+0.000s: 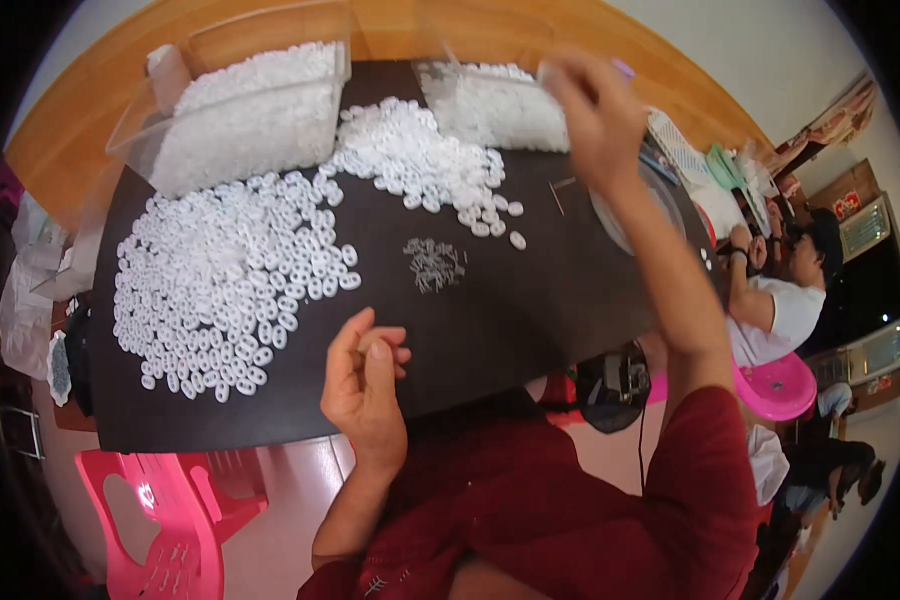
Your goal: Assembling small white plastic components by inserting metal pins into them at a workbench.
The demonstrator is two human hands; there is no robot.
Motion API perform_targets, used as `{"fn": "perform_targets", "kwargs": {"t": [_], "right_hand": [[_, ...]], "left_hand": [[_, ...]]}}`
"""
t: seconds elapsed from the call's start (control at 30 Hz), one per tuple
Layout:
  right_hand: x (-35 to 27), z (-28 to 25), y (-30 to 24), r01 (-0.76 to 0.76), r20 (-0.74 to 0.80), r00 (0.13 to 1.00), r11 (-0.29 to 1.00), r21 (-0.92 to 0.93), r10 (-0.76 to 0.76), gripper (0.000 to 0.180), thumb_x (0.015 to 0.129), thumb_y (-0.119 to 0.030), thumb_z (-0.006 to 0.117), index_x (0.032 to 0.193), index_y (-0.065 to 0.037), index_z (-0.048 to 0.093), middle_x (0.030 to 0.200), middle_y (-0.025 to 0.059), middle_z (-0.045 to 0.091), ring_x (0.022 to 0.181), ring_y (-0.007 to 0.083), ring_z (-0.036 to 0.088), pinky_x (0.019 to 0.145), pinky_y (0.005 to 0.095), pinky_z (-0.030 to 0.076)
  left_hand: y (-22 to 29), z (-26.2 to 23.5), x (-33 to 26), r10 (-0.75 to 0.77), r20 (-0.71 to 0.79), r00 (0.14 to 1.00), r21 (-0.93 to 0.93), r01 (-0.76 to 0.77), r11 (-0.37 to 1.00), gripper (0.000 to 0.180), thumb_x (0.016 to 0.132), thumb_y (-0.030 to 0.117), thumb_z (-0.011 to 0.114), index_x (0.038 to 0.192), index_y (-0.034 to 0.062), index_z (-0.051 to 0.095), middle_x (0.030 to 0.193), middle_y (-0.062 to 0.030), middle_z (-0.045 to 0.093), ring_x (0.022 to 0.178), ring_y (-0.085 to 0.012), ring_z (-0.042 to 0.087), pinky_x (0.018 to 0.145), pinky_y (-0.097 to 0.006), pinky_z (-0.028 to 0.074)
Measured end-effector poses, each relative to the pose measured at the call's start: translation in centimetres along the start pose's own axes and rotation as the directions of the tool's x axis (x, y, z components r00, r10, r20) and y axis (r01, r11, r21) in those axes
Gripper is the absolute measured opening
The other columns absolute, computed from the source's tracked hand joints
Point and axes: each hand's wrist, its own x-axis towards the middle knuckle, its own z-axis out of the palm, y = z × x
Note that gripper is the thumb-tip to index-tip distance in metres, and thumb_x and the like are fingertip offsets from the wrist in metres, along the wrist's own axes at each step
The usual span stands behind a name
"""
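Where the white oval pieces [210, 280] are being kept: in a large heap and a smaller one, both being borne by the dark table [510, 320].
Small grey pieces [435, 265]: a loose patch is being seen near both heaps.
Left hand [365, 380]: it is being held half curled over the near table edge; whether something is being pinched cannot be told.
Right hand [602, 115]: it is being held near the right clear bin [500, 118]; because of blur, its grip cannot be told.
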Motion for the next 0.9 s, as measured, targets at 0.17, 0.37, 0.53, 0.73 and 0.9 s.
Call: {"fn": "perform_targets", "kwargs": {"t": [0.17,0.37,0.53,0.73,0.9], "right_hand": [[3.9,0.8,7.9,-0.068,0.287,0.936,0.904,-0.422,0.204,0.025,0.069,-0.024,0.071,0.089,-0.008,0.071,0.108,0.0173,0.062,0.102,0.0335,0.057,0.086,0.0429,0.043],[-2.4,1.6,5.7,0.229,0.174,0.967,0.935,-0.272,-0.186,0.017,0.071,-0.007,0.069,0.089,-0.006,0.067,0.08,0.0097,0.065,0.077,0.0257,0.06,0.069,0.0341,0.048],[-9.8,2.1,1.6,0.086,0.388,0.916,0.995,0.057,-0.101,0.016,0.069,-0.007,0.07,0.084,-0.008,0.067,0.076,0.0071,0.062,0.073,0.0263,0.057,0.067,0.0346,0.046],[-11.5,2.1,-0.3,-0.002,0.56,0.827,0.997,0.081,-0.044,0.012,0.068,-0.006,0.07,0.078,-0.01,0.064,0.069,0.0046,0.055,0.069,0.024,0.05,0.06,0.0345,0.041],[-11.1,2.6,0.3,0.045,0.465,0.885,0.998,-0.043,-0.02,0.013,0.069,-0.006,0.068,0.081,-0.011,0.066,0.069,0.0043,0.052,0.068,0.0247,0.049,0.059,0.0351,0.041]], "left_hand": [[-0.4,0.6,0.5,0.011,-0.014,1.0,-0.016,-0.011,1.0,0.027,0.092,0.01,0.052,0.114,-0.006,0.052,0.088,-0.0101,0.063,0.069,-0.0088,0.056,0.061,-0.02,0.044],[-0.8,0.4,0.5,-0.039,-0.017,0.999,0.006,0.039,0.999,0.026,0.091,0.01,0.054,0.112,-0.0057,0.054,0.087,-0.0102,0.064,0.068,-0.0092,0.056,0.06,-0.02,0.043],[-1.0,0.4,0.3,-0.054,0.011,0.998,0.011,0.053,0.999,0.025,0.091,0.01,0.055,0.11,-0.0048,0.056,0.086,-0.0104,0.064,0.068,-0.0096,0.057,0.059,-0.02,0.043],[-1.1,0.2,0.3,-0.056,0.013,0.998,0.014,0.056,0.998,0.023,0.091,0.01,0.054,0.109,-0.0039,0.057,0.084,-0.0105,0.064,0.067,-0.0099,0.057,0.059,-0.02,0.043],[-1.0,0.1,0.3,-0.051,0.019,0.999,0.01,0.051,0.999,0.023,0.091,0.01,0.055,0.108,-0.0041,0.057,0.084,-0.0105,0.064,0.067,-0.0099,0.057,0.059,-0.02,0.043]]}}
